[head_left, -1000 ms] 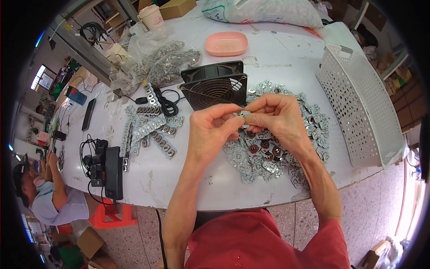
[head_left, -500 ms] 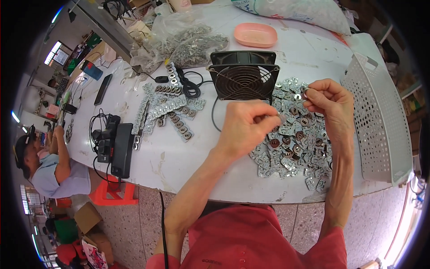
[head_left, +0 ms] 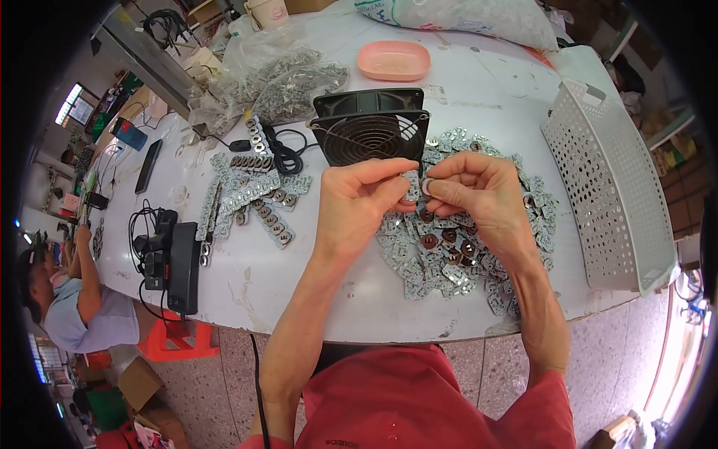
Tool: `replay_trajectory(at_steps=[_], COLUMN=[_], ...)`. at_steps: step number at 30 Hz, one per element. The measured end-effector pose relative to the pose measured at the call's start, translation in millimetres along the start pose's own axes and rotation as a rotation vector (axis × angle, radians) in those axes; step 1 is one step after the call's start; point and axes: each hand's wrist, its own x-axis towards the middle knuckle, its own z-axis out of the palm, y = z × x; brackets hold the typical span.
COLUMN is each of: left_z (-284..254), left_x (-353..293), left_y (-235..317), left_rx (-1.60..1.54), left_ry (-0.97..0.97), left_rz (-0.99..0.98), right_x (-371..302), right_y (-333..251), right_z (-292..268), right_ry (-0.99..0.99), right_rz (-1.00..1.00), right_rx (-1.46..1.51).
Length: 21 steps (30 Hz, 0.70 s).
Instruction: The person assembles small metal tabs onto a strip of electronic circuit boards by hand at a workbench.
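Observation:
My left hand (head_left: 359,206) and my right hand (head_left: 479,198) meet above a heap of small silver metal plates (head_left: 456,247) on the white table (head_left: 299,284). The left fingers pinch a small silver plate (head_left: 410,185). The right fingertips press a small round ring-like part (head_left: 426,187) against it. Several dark brown round parts (head_left: 441,239) lie among the plates under my hands. A black square fan (head_left: 370,131) stands just behind the hands.
Rows of assembled plates (head_left: 250,191) lie to the left, beside a black cable (head_left: 280,153) and power strip (head_left: 176,258). Behind are a clear bag of metal parts (head_left: 277,75) and a pink dish (head_left: 394,60). A white perforated basket (head_left: 606,187) stands right. Another person (head_left: 71,299) sits far left.
The hands were together a second ago, drew apart with the right reaching into the pile, and have come together again in front of the fan.

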Motion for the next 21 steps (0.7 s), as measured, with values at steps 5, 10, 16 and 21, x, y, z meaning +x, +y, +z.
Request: replay_trajectory(at_steps=[5,10,16,21], left_z=[2,6,9,15], left_x=[0,-3,-5,-7], left_y=[-2,-4,-8,-11], left_rx=[0.097,0.124,0.171,0.088], left_ry=[-0.007,0.035,0.074,0.117], left_rz=[0.066,0.108,0.137,0.133], right_x=[1,0,-2,0], right_y=[4,7,10,13], right_z=[-1,2,5,5], right_ry=[-0.028,-0.012,0.026,0.026], right_rz=[0.001,-0.001,-0.010,-0.029], right_rx=[-0.015,-0.031,-0.023,0.013])
